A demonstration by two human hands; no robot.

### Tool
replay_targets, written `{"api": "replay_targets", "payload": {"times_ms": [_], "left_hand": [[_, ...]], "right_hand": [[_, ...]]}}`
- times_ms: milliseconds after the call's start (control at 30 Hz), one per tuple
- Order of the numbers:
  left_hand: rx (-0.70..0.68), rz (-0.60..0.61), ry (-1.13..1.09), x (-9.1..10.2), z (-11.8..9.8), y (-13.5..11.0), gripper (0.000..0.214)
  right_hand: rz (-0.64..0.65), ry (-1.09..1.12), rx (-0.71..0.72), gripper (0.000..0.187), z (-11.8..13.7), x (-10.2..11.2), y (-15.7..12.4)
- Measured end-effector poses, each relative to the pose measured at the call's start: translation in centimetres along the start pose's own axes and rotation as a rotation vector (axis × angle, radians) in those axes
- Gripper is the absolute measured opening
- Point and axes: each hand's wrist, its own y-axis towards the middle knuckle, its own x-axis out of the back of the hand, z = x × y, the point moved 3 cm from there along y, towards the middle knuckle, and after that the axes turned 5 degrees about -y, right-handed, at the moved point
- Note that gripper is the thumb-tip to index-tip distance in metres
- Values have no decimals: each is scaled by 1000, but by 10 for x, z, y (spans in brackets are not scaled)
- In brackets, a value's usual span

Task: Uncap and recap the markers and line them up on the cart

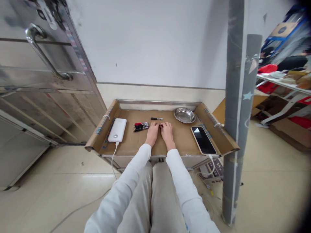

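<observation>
Close together over the middle of the brown cardboard-covered tray table point(136, 145), my left hand point(152, 132) and my right hand point(166, 132) both have their fingers bent inward. A small dark bit point(160, 126) shows between the fingertips; its kind is too small to make out, and the fingers hide most of it. Just beyond my left fingertips lies a single black pen point(156, 118) with a clear end. Left of my left hand is a small group of pens, with a red pen point(139, 124) behind black pens point(140, 129).
A white power bank point(117, 130) with a cable lies at the left. On the right are a round metal dish point(184, 115) and a phone point(203, 140) with a cable. Raised cardboard sides edge the table. A grey wrapped pole point(234, 129) stands at the right.
</observation>
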Motion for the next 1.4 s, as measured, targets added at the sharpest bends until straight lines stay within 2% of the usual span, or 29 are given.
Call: {"api": "replay_targets", "payload": {"times_ms": [300,433,500,633,767,900,967,1100,1233,1333,1400], "left_hand": [[-110,5,-9,-4,-4,11,44],[-121,-42,78,-6,-3,22,48],[-124,-26,128,-9,-1,26,49],[-209,58,177,-15,1,25,42],[-222,49,236,-9,-1,9,28],[-226,42,210,2,-4,-11,21],[-196,-3,182,8,-4,-17,20],[-119,-92,125,15,-3,-19,21],[-155,-117,57,17,-6,-20,22],[-192,-119,-9,20,-8,-22,21],[-177,-145,-88,23,-8,-22,20]], "right_hand": [[-6,-67,-51,23,-1,3,0],[-39,-102,-79,21,0,9,-6],[-81,-87,-87,21,0,13,-10],[-176,-35,-150,22,-1,18,-15],[-234,19,-179,22,-2,21,-17],[-232,31,-121,27,1,28,-27],[-216,29,-68,30,3,33,-33],[-181,4,8,33,6,39,-40],[-163,12,13,33,6,40,-38],[-146,95,29,31,7,43,-37],[-111,209,101,33,12,47,-38]]}}
